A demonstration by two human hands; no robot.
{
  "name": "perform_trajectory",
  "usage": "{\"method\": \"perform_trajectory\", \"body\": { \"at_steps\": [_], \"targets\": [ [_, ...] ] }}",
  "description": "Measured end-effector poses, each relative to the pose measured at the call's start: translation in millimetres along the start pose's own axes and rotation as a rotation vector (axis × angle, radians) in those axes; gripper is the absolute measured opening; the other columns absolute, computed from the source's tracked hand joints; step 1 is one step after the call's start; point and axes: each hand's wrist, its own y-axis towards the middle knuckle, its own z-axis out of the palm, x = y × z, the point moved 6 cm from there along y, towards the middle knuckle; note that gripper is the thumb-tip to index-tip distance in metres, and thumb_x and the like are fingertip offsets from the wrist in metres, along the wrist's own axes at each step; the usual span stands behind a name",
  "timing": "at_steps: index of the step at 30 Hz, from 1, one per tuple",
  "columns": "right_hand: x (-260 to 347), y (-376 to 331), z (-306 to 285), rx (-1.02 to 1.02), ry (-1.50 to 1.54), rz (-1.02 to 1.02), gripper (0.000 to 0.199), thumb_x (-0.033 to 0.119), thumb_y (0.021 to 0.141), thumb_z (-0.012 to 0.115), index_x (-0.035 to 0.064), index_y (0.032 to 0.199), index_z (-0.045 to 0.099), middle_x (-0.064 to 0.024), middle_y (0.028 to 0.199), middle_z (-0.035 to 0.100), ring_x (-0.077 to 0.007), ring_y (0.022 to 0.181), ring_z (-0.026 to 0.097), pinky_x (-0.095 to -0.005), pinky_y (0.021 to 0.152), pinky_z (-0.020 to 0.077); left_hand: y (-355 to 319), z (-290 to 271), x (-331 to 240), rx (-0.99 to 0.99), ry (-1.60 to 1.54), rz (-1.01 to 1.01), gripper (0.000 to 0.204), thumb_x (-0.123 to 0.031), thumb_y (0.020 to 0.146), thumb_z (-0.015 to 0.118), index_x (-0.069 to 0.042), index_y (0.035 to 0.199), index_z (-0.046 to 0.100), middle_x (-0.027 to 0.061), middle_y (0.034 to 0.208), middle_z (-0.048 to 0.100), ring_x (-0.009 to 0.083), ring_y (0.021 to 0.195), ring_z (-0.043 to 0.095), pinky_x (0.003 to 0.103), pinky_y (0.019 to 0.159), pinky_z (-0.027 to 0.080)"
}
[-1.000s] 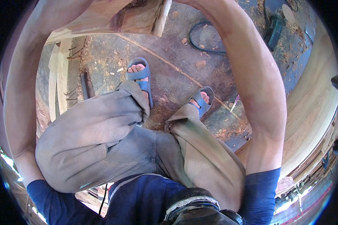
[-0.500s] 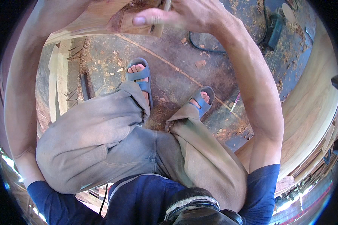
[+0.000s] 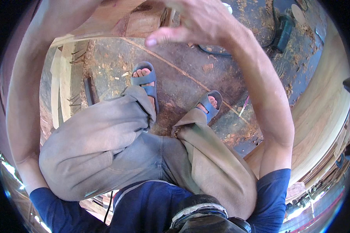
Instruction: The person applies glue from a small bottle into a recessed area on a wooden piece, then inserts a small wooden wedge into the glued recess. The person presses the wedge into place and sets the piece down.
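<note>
Right hand [image 3: 202, 23] hangs open, its thumb spread from the fingers, near the end of a wooden slab [image 3: 112, 19] at the top edge; contact cannot be told. Left hand [image 3: 72, 13] is mostly cut off beside the slab, its grip unclear. One corded angle grinder [image 3: 284, 33] lies on the floor [image 3: 171, 87], far right.

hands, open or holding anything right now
Left hand: fingers past the top edge; cannot tell.
Right hand: thumb spread, fingertips out of view; grip cannot be told.
</note>
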Motion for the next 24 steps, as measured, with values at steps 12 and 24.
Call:
{"method": "perform_trajectory", "body": {
  "at_steps": [12,24],
  "targets": [
    [8,-12,9,0.081,-0.024,-0.013,0.091,0.081,0.084,0.072,0.0216,0.151,0.062,-0.0347,0.17,0.021,-0.0637,0.157,0.01,-0.074,0.124,0.0169,3,-5,11,0.054,-0.083,-0.062,0.053,-0.026,0.1,0.071,0.008,0.139,0.063,0.0131,0.119,0.063,0.02,0.109,0.063,0.034,0.095,0.05],
    [-12,12,4,-0.001,-0.004,0.037,0.107,0.091,0.08,0.065,0.0203,0.159,0.053,-0.0298,0.168,0.034,-0.0552,0.16,0.014,-0.0699,0.126,0.0154,3,1,-1,0.006,-0.017,0.02,0.052,-0.024,0.099,0.069,0.009,0.138,0.062,0.0155,0.123,0.062,0.0224,0.112,0.063,0.034,0.098,0.05]
  ]
}}
